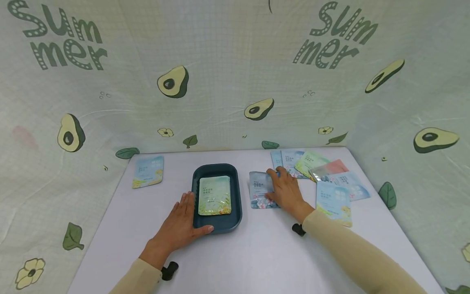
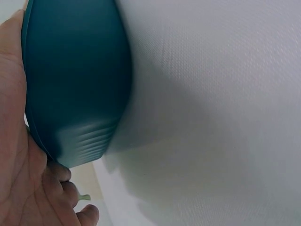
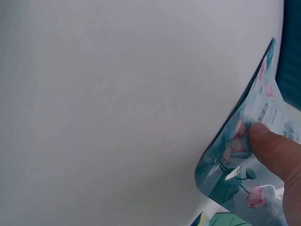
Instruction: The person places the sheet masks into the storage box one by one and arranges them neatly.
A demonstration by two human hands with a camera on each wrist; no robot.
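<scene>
**Head view: two hands at a dark teal tray, one on its side, one on a blue sachet**

Head view shows a dark teal rounded plastic tray [image 1: 216, 222] on a white tabletop [image 1: 257, 257]; all places below are given from this tray. Inside it lies a pale green flat foil sachet with a leaf print [image 1: 214, 195], resting flat on at least one more sachet.

Against the tray's left side and near corner rests the left hand [image 1: 181, 226], fingers straight along the wall and thumb on the near rim; the left wrist view shows the palm [image 2: 19, 155] touching the wall, nothing clasped.

Just beside the tray's right side lies a light blue foil sachet with pink flowers [image 1: 260, 190]. The right hand [image 1: 286, 192] grasps it, fingers over its right half; the right wrist view shows the thumb [image 3: 275, 150] pressing the sachet's face with its edge lifted off the table.

Further right of the tray, a loose overlapping spread of blue, green and pink sachets [image 1: 324, 173] lies on the table. Well to the tray's left sits a single blue-and-yellow sachet [image 1: 148, 171].
</scene>
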